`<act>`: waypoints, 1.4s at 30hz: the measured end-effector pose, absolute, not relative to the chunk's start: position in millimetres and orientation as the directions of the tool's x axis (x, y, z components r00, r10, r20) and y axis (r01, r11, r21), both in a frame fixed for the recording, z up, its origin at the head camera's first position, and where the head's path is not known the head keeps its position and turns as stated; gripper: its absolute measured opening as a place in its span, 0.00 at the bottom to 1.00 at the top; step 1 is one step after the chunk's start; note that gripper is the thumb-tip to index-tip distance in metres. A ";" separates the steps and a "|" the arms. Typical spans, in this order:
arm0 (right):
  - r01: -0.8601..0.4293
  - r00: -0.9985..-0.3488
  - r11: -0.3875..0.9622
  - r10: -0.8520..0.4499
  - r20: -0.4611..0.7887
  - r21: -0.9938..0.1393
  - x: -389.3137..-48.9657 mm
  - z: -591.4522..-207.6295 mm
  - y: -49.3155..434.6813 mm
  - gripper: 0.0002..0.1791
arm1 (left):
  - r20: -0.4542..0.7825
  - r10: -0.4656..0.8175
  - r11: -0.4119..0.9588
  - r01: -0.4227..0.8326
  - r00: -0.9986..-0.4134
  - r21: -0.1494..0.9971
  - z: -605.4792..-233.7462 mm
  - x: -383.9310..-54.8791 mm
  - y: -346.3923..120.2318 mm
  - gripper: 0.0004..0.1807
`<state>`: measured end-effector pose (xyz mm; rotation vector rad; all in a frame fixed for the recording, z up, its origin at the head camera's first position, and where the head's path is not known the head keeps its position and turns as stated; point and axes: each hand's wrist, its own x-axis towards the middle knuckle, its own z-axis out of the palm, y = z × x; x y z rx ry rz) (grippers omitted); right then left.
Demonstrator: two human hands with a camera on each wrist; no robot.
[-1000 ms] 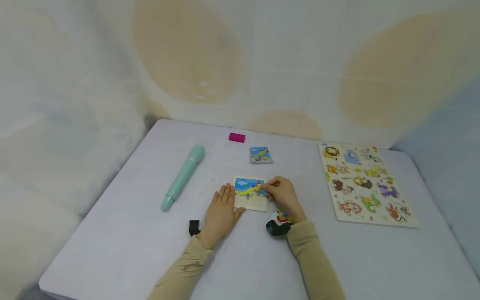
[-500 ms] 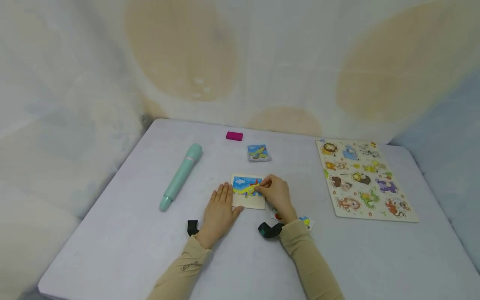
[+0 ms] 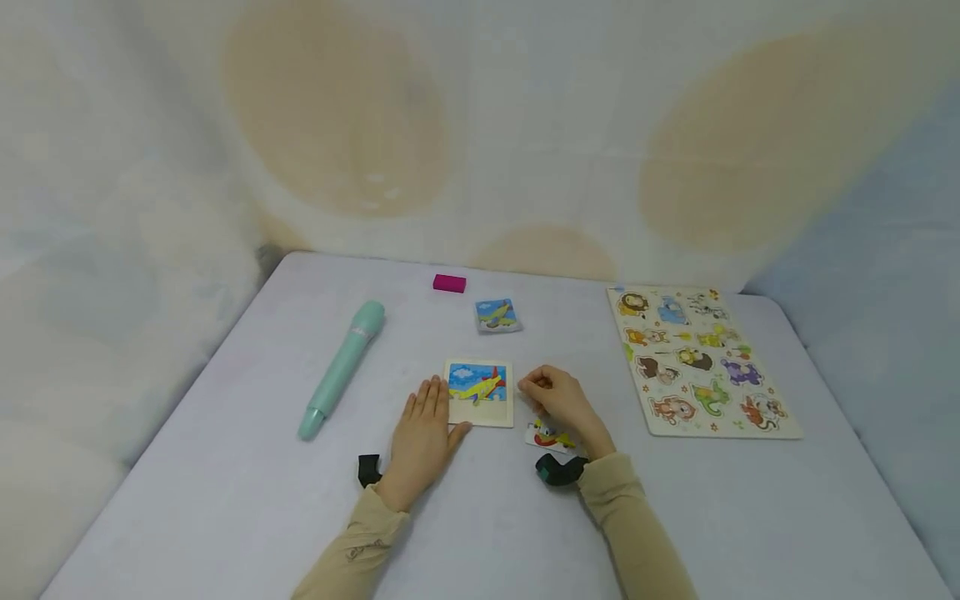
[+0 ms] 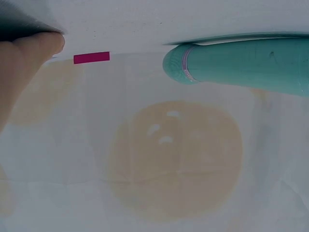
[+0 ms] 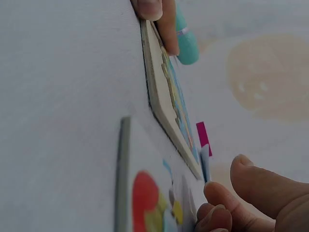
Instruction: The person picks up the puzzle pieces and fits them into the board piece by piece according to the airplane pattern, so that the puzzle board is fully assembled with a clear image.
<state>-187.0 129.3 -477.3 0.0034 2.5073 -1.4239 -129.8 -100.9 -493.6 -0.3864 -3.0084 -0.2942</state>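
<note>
A small wooden puzzle board (image 3: 480, 417) lies in front of me. Blue sky and yellow plane pieces fill its upper part, while bare wood shows along the bottom. The flat left hand (image 3: 422, 437) rests at the board's left edge, fingers straight. Just off the right edge hovers the right hand (image 3: 558, 402), its fingers loosely bent. In the right wrist view its thumb (image 5: 263, 186) and index finger stand apart, with no piece seen between them. Loose puzzle pieces (image 3: 551, 437) with red and yellow print lie under the right hand, partly hidden by it.
A mint-green microphone-shaped stick (image 3: 341, 371) lies at left. Behind the board are a wrapped plane picture (image 3: 497, 317) and a magenta block (image 3: 449, 283). An animal peg puzzle (image 3: 701, 367) lies at right. Black straps (image 3: 558, 472) sit at the wrists.
The right hand has pressed a piece in at the plane's tail, then come off the board to the right. The left hand stays at the board's edge. The head view has shifted slightly.
</note>
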 end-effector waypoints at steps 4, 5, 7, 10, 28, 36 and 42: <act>0.089 -0.956 0.589 -0.174 -0.234 -0.803 -174.2 -475.6 148.1 0.12 | 0.139 0.250 0.949 0.271 -0.958 0.162 -493.0 -131.6 -102.1 0.41; 0.079 -0.953 0.598 -0.189 -0.236 -0.798 -170.3 -475.6 151.6 0.12 | 0.140 0.250 0.950 0.271 -0.958 0.158 -493.0 -131.9 -102.6 0.41; 0.035 -0.945 0.612 -0.236 -0.225 -0.790 -163.3 -476.9 157.1 0.13 | 0.135 0.248 0.951 0.268 -0.959 0.153 -492.9 -132.0 -103.8 0.41; -0.037 -0.936 0.617 -0.297 -0.190 -0.786 -155.6 -478.7 158.7 0.17 | 0.120 0.241 0.954 0.257 -0.963 0.151 -492.9 -132.2 -106.1 0.41; -0.025 -0.970 0.537 -0.217 -0.110 -0.843 -173.1 -481.1 142.2 0.14 | 0.134 0.242 0.954 0.261 -0.961 0.146 -488.6 -131.7 -107.9 0.41; 0.007 -0.988 0.408 -0.140 -0.070 -0.913 -183.7 -476.3 110.6 0.10 | 0.132 0.247 0.952 0.266 -0.960 0.153 -488.6 -128.8 -104.3 0.41; 0.032 -0.971 0.338 -0.213 -0.110 -0.941 -186.3 -472.1 74.2 0.12 | 0.158 0.255 0.951 0.277 -0.954 0.136 -489.0 -128.2 -101.8 0.41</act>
